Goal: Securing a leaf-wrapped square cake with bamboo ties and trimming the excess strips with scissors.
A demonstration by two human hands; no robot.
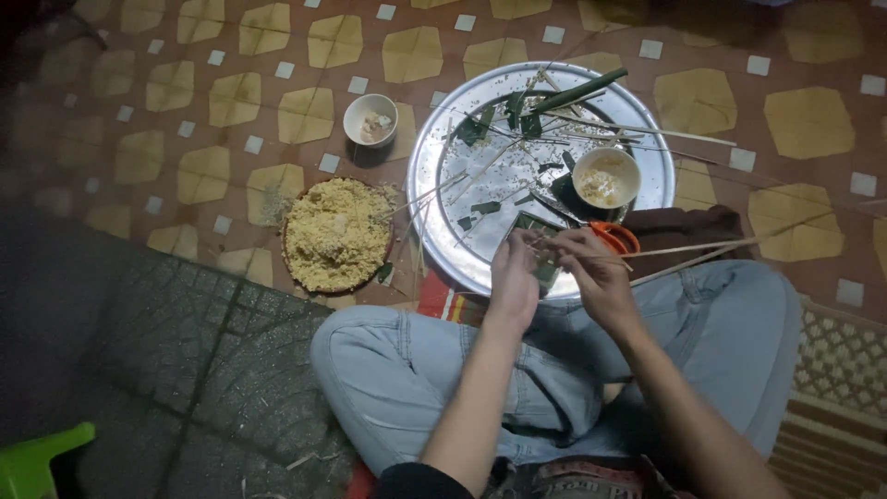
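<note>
Head view: a person sits cross-legged on a tiled floor, both hands out over the near rim of a round metal tray point(442, 236). The left hand point(514, 277) cups a small green leaf parcel point(539, 233), fingers curled round it from below and the side; the parcel sits just above the tray's near edge, in front of the knees. The right hand point(591, 268) has its fingertips pressed together on a thin bamboo strip point(688, 248) that runs off to the right, its near end meeting the parcel. Orange scissors point(617, 237) lie just beyond that hand, partly hidden by it. On the tray stand a white bowl point(605, 177) with pale filling, scraps of leaf, loose strips and a rolled leaf point(577, 91) near the far rim. Left of the tray lies a plate of yellow grain point(336, 234), and beyond it a small cup point(370, 119). Judging by the hands, the step is tying – the parcel looks folded and the strip is being led round it. The next move would call for a steady left hold so the folds stay closed, and an even pull on the strip – it looks brittle enough to split
</note>
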